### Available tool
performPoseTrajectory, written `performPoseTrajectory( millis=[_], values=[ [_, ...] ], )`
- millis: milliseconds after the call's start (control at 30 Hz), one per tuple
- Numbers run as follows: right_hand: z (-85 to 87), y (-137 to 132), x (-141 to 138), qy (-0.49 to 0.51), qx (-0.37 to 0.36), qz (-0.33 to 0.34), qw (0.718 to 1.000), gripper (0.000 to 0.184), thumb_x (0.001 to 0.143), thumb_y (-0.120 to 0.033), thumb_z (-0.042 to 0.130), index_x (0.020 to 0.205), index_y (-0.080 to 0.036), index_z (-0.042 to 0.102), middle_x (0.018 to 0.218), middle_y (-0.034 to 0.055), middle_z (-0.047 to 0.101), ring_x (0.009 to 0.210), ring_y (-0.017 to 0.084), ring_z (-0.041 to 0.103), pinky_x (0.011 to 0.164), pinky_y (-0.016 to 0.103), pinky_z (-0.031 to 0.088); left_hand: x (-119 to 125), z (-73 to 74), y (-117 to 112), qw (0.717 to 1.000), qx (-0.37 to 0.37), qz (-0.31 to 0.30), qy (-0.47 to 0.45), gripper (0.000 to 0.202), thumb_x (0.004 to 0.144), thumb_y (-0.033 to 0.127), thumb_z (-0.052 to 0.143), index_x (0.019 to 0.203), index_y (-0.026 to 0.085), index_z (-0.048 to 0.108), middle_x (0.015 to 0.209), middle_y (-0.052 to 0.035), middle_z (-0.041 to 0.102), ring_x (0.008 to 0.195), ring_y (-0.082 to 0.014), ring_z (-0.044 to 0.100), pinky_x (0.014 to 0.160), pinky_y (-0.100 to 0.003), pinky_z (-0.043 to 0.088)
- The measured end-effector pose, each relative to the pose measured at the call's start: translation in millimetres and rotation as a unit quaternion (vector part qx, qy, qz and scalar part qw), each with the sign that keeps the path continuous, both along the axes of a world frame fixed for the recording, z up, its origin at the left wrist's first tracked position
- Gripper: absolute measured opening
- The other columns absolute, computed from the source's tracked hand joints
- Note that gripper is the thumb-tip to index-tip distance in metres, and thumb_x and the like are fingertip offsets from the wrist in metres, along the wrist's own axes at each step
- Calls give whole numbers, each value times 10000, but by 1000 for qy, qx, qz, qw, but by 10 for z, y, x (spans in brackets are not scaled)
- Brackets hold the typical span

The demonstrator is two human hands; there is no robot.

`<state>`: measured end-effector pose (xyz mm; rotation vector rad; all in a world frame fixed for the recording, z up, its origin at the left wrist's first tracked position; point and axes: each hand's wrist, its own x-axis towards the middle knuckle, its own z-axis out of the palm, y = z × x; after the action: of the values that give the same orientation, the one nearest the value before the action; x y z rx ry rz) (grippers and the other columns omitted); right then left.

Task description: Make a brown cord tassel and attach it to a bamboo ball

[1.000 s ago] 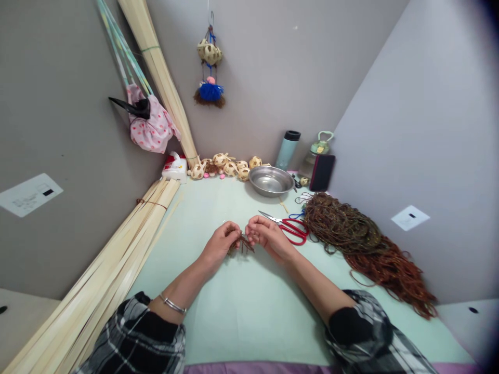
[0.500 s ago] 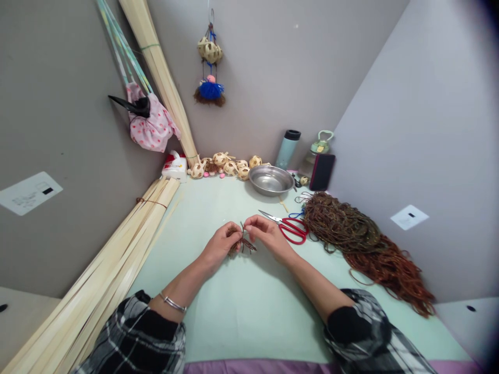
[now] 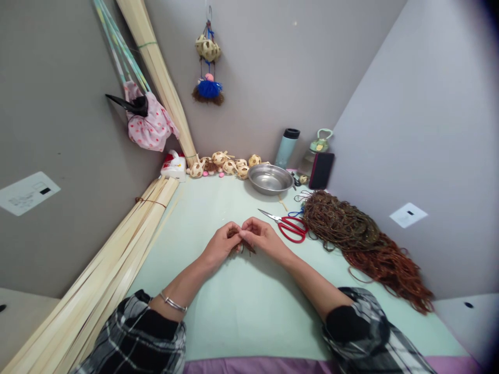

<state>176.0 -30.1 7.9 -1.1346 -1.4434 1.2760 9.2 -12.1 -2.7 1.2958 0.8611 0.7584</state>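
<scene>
Pinching brown cords at the frame's centre, the left hand is gripping them, while the right hand is meeting its fingertips; whether those 2 right tips are gripping a strand, I cannot tell. Slackening the left pinch could let strands slip. Right of centre, scissors are lying beside the yarn; a wide right-hand sweep could knock them or snag loops.

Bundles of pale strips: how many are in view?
2. The leaning bundle is at the back left; the lying bundle is nearer, left of the left hand. Both run out of the picture; no third one shows.
</scene>
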Motion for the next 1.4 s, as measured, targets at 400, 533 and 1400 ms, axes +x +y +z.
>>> performPoseTrajectory(
  millis=[400, 533, 1400],
  values=[
    [27, -22, -19, -10, 32, -7, 999, 285, 777, -426, 739, 835, -170, 630, 736, 0, 592, 640, 123, 530, 601, 254, 421, -3, -34, 28, 1000, 12, 1, 7, 229, 811, 380, 615, 806, 186, 494, 555, 43, 543, 495, -87, 447, 500, -221, 296],
    [-14, 29, 44, 21, 15, -41, 999, 286, 813, -438, 704, 823, -162, 628, 688, -13, 565, 593, 108, 499, 599, 254, 419, -2, -37, 29, 1000, 7, 10, 1, 186, 806, 342, 600, 819, 186, 499, 556, 40, 549, 515, -93, 477, 526, -222, 327],
    [83, -15, -1, 7, 33, -45, 998, 182, 825, -346, 666, 831, -174, 606, 649, -26, 546, 581, 109, 479, 581, 249, 392, -2, -24, 32, 1000, 2, 9, -7, 217, 837, 398, 579, 885, 190, 538, 579, 40, 548, 519, -96, 462, 516, -216, 298]
  ],
)
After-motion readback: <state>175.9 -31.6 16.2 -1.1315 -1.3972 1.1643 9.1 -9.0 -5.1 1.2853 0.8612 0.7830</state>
